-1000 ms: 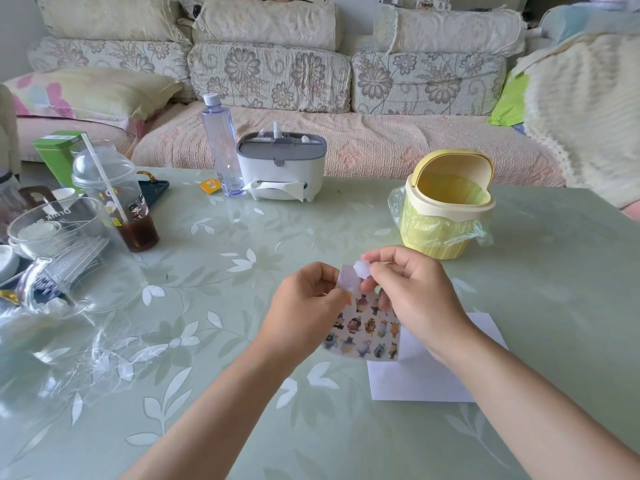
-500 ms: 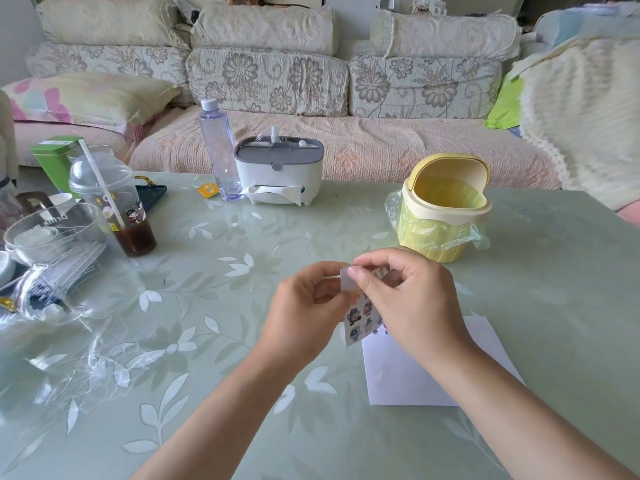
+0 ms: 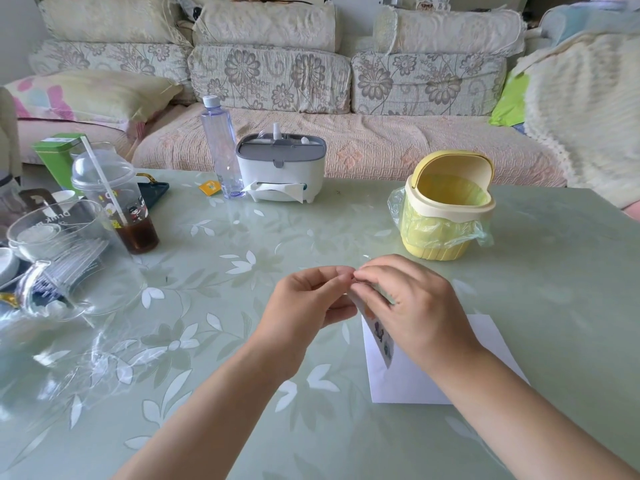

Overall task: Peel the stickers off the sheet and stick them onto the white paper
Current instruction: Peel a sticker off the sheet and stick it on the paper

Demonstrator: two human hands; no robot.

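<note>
Sticker sheet (image 3: 373,325) now turned nearly edge-on, cartoon stickers (image 3: 386,348) half hidden, left grip (image 3: 304,303) and right grip (image 3: 412,306) pinching its top

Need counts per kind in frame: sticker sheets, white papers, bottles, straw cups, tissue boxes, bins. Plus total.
sticker sheet: 1
white paper: 1
bottle: 1
straw cup: 1
tissue box: 1
bin: 1
Total: 6
</note>
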